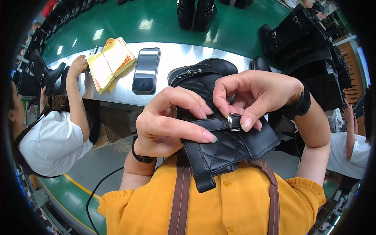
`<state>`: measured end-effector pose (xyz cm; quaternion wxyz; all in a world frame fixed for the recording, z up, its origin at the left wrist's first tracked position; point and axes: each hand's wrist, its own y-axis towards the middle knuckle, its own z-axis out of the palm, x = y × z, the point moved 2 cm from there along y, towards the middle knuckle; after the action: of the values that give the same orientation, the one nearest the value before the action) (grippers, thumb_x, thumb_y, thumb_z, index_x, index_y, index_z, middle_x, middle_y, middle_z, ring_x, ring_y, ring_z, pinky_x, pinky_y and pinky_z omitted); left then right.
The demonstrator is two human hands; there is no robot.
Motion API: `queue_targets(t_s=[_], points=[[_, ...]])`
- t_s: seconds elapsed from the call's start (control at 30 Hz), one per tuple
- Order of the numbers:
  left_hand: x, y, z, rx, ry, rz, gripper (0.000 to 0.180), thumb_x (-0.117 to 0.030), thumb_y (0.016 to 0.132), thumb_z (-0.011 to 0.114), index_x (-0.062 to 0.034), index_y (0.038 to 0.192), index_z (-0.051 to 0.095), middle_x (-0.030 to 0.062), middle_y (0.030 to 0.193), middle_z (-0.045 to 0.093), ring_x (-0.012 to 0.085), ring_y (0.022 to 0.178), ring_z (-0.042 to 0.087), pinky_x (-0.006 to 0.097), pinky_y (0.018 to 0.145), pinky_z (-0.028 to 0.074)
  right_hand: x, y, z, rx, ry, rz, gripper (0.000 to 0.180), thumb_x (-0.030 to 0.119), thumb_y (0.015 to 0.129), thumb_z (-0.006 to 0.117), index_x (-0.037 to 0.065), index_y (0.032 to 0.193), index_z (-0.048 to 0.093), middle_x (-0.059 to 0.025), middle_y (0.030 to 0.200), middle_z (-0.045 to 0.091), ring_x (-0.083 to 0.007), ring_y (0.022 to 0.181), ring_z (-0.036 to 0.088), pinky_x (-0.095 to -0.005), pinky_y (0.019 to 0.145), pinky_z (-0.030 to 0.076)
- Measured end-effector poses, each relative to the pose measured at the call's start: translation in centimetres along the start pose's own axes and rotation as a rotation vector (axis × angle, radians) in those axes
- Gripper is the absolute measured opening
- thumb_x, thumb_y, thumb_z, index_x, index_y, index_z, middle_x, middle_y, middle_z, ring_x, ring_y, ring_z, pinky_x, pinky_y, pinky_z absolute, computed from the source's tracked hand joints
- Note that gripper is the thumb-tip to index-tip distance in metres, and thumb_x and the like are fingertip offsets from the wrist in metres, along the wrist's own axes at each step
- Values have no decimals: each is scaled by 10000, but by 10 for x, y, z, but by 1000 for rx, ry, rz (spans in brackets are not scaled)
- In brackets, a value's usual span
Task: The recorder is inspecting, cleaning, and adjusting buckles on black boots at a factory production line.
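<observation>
A black quilted boot (229, 150) lies across the metal bench edge and my lap, its toe pointing away and its shaft toward me. Round the shaft runs a black strap (213, 123) with a silver buckle (234, 122). My right hand (264, 92) pinches the strap at the buckle between thumb and fingers. From the other side, my left hand (166, 119) is closed on the strap, fingertips above and below it. A second buckled strap (190, 71) crosses the boot near the ankle. The strap's end is partly hidden by my right fingers.
On the metal bench (105, 98) lie a black phone (146, 70) and a tied stack of yellow paper (107, 64). Beyond it, black boots (196, 15) stand on a green surface (164, 33); more boots (297, 35) crowd the right. A co-worker (55, 145) sits at left, another at right.
</observation>
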<state>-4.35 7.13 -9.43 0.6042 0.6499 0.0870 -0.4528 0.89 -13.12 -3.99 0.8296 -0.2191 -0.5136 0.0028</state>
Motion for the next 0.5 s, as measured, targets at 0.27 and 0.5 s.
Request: queue_targets(t_s=[0.27,0.5], points=[[0,-1,0,-17,-17,-25,305,91,691,601,-82,885,760,115,976,566,264,903,605,357,829,505,4,-8,11,-201,-160,-51,301,146,820,759,25,1005,554,31,737,524,-8,570,526,-150,506,433],[0,1,1,6,-28,-3,251,59,724,618,-78,883,757,118,980,564,264,901,606,360,821,509,1,-3,9,-194,-260,-76,272,221,832,756,76,901,535,61,709,513,6,537,446,-161,455,350]])
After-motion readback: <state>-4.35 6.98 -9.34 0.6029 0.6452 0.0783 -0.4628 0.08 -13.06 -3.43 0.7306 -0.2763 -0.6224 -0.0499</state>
